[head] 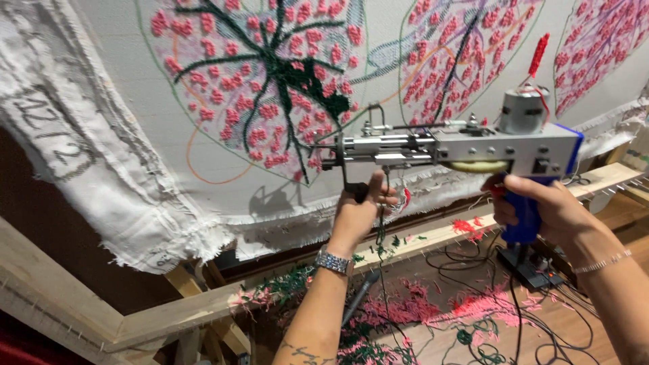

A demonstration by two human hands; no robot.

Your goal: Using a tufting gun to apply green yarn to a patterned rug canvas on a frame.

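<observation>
Your tufting gun (466, 145) lies horizontal across frame centre-right, needle tip pointing left at the stretched cloth (122, 88). Your left hand (362, 206) is closed on the front grip, nearest the tip. Your right hand (541, 206) is wrapped around the blue rear handle.

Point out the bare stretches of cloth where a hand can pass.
Free: plain white cloth left of the pink-and-green tufted flower, and the strip below it above the frayed hem. Crowded: around the silver tufting gun and both hands.
</observation>
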